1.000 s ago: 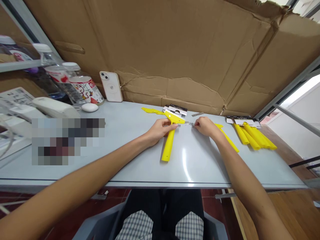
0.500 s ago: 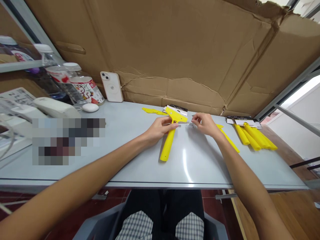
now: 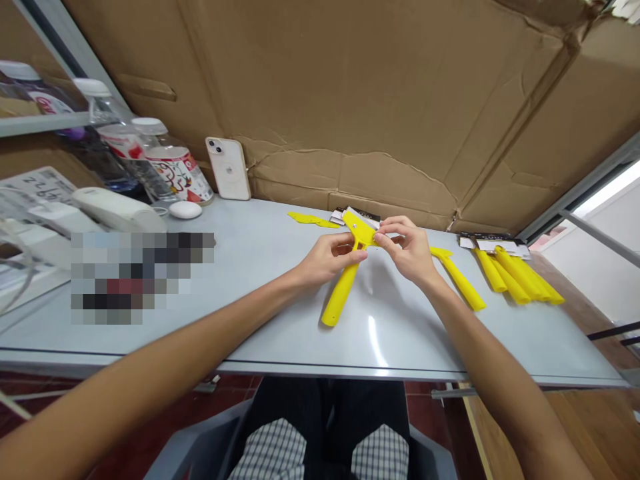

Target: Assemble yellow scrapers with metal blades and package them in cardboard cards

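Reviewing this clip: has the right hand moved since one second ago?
Yes. The right hand has shifted left, toward the white phone standing by the cardboard, bringing its fingers to the yellow tool's head.

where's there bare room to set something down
Bare tabletop shows between the yellow tool and right forearm, and between the phone and left forearm. Crowded: around the left hand and right hand, by the bottles.

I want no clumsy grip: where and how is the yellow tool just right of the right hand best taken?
Probably grip the tool by the middle of its handle, coming from the right: this part is long and uncovered, while the right hand is left of it.
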A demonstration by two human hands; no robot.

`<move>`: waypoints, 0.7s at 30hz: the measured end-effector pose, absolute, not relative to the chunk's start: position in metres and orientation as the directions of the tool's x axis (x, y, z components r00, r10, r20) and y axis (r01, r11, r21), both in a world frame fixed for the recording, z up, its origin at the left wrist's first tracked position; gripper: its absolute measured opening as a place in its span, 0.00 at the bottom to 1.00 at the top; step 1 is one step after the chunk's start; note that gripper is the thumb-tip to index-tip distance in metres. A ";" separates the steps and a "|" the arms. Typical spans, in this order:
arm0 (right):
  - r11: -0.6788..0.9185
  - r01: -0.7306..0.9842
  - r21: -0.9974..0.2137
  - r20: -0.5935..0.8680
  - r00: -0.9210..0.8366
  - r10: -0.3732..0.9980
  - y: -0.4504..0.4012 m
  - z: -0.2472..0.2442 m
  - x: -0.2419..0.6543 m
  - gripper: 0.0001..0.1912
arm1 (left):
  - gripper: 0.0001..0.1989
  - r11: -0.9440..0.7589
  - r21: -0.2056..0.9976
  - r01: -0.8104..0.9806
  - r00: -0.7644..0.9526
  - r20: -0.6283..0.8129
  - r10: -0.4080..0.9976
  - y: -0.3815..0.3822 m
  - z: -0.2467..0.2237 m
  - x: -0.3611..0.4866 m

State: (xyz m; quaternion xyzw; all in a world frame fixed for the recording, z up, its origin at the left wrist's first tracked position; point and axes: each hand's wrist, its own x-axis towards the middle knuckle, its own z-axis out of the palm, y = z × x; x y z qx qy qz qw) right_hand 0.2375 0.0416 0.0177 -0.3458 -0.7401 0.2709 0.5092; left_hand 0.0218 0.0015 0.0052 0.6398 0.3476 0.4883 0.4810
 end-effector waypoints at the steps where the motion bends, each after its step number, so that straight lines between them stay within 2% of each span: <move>1: 0.611 0.241 -0.754 0.561 -0.248 0.790 0.042 0.017 0.237 0.07 | 0.19 -0.299 0.954 -0.029 0.282 0.295 0.913 0.000 0.006 0.022; 7: 0.533 0.205 -0.821 0.480 -0.256 0.839 0.040 0.017 0.236 0.09 | 0.18 -0.297 0.953 -0.066 0.271 0.304 0.913 -0.001 0.006 0.023; 14: 0.320 0.060 -0.945 0.294 -0.268 0.918 0.037 0.018 0.232 0.19 | 0.19 -0.246 0.968 -0.054 0.268 0.252 0.930 -0.001 0.005 0.023; 21: 0.306 0.009 -0.952 0.295 -0.249 0.923 0.037 0.016 0.228 0.26 | 0.19 -0.246 0.969 -0.036 0.268 0.247 0.931 0.002 0.004 0.023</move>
